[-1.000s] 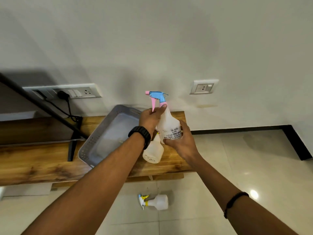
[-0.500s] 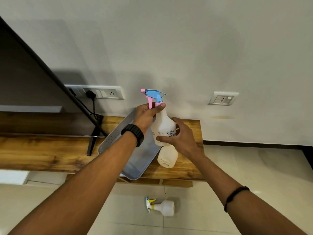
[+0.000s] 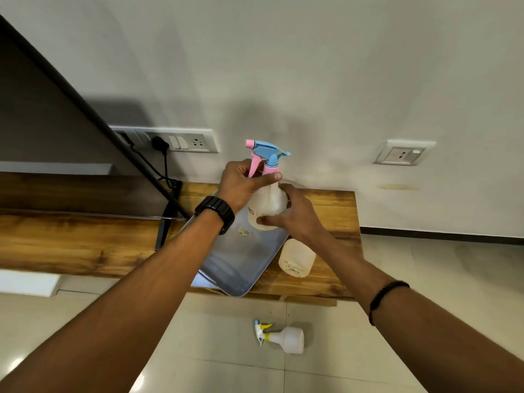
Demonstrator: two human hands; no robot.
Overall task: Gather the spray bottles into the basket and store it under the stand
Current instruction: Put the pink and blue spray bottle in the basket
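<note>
Bench (image 3: 71, 245): wooden stand top running from 9 o'clock to centre, carrying the basket and one bottle.
Left hand (image 3: 241, 184): grip clamped on the neck of the bottle (image 3: 266, 202), thumb across the collar just under the pink trigger; a hold that keeps it upright.
Basket (image 3: 241, 268): grey, shallow, at centre on the bench, its near corner overhanging the front edge toward 6 o'clock; nothing but a small scrap shows inside. It sits right below the held bottle, probably so the bottle can go straight down.
Right hand (image 3: 295, 214): grip closed round the lower body of the same bottle, steadying it from the 3 o'clock side.
Second bottle (image 3: 297, 258): just beside the basket at its 3 o'clock, on the bench; its top is hidden by the right forearm.
Third bottle (image 3: 282, 337): yellow trigger, lying on its side on the floor at 6 o'clock, well apart from the basket.
Progress: early, no bottle in yet.
</note>
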